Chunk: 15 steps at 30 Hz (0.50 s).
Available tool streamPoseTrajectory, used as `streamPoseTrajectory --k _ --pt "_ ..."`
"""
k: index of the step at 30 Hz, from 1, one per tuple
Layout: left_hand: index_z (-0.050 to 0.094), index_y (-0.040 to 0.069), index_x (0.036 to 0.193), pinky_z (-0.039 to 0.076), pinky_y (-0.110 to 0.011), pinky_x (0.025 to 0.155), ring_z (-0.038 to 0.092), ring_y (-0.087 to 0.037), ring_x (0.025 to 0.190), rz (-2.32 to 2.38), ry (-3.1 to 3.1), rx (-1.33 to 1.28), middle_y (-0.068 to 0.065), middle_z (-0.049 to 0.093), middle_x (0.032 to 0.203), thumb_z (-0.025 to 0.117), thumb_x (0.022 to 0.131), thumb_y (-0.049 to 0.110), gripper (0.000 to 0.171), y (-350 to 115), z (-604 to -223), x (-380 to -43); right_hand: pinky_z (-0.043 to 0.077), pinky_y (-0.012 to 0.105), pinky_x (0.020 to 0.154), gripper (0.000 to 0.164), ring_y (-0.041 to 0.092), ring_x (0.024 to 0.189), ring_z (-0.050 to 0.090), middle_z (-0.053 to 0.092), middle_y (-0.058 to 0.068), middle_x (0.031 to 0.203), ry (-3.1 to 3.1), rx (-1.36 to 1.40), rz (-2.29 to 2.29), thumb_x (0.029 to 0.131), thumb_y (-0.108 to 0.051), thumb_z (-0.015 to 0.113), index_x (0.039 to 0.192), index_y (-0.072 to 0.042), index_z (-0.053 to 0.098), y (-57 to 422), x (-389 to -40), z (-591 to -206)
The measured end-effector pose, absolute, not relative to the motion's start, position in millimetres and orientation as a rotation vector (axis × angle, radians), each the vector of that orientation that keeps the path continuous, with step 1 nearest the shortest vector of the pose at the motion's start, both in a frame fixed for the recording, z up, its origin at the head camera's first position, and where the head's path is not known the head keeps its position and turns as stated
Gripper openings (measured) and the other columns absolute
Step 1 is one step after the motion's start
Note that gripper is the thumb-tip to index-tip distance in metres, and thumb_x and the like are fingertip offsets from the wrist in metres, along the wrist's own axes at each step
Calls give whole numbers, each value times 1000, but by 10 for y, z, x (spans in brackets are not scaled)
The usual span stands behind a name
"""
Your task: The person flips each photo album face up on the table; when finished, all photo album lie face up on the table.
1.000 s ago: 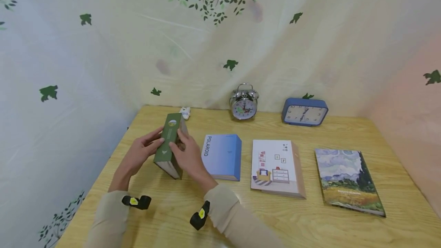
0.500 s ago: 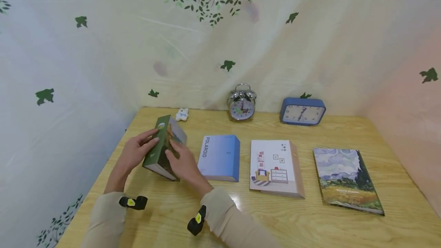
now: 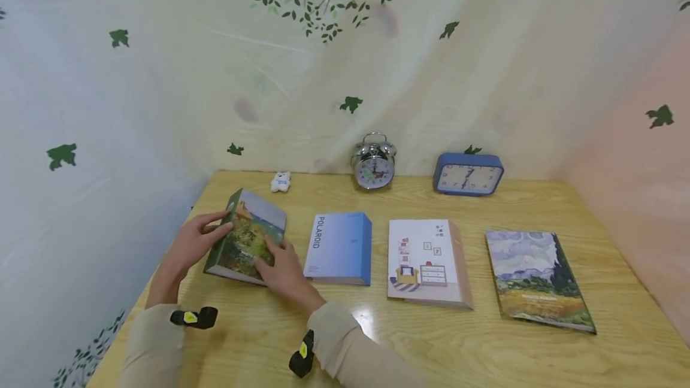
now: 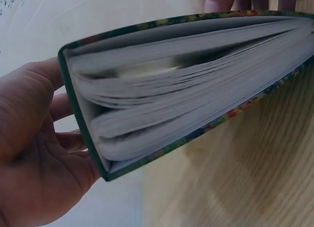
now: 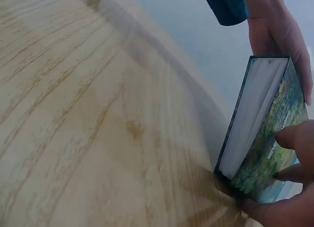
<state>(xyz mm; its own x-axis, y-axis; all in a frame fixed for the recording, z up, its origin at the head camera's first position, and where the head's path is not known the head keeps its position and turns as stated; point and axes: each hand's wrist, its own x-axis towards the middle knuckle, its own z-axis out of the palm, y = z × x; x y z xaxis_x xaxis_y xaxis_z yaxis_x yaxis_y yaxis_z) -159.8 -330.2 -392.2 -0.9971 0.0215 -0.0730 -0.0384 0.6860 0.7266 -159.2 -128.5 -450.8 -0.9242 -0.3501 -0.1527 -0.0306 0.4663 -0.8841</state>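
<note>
A thick photo album with a green spine and a painted landscape cover tilts at the table's left, spine side raised. My left hand lies along the spine, fingers fairly straight and fingertips at the cover's edge. In the left wrist view its palm faces the green spine, and the pale page edges fan apart slightly. My right hand holds the opposite side, with a thumb and finger on the cover. The right wrist view shows other fingers curled at the album's lower edge, near the wood.
To the right lie a blue POLAROID album, a white album with a room drawing and a landscape-painted album. Behind stand a small white figurine, a silver alarm clock and a blue clock, near the patterned curtain.
The green album has turned from spine toward me to cover facing up, tipping leftward. Both hands have moved left with it, and the figurine behind is now fully visible.
</note>
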Motion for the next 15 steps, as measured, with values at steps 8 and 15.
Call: streamPoseTrajectory --k 8,15 --pt "31 8 150 37 -63 100 35 -48 133 1205 2762 -92 -26 31 151 42 99 49 66 -3408 -4048 -1576 39 48 107 66 33 140 32 25 15 155 2428 -280 -1460 95 -43 57 148 -11 36 -1349 -1562 -4607" --pt "27 5 151 31 -63 105 27 -48 137 1243 2707 -167 -28 26 152 39 102 45 64 -3475 -4183 -1579 39 46 108 65 31 142 30 21 16 157 2465 -386 -1438 96 -37 57 149 -9 33 -1370 -1565 -4692"
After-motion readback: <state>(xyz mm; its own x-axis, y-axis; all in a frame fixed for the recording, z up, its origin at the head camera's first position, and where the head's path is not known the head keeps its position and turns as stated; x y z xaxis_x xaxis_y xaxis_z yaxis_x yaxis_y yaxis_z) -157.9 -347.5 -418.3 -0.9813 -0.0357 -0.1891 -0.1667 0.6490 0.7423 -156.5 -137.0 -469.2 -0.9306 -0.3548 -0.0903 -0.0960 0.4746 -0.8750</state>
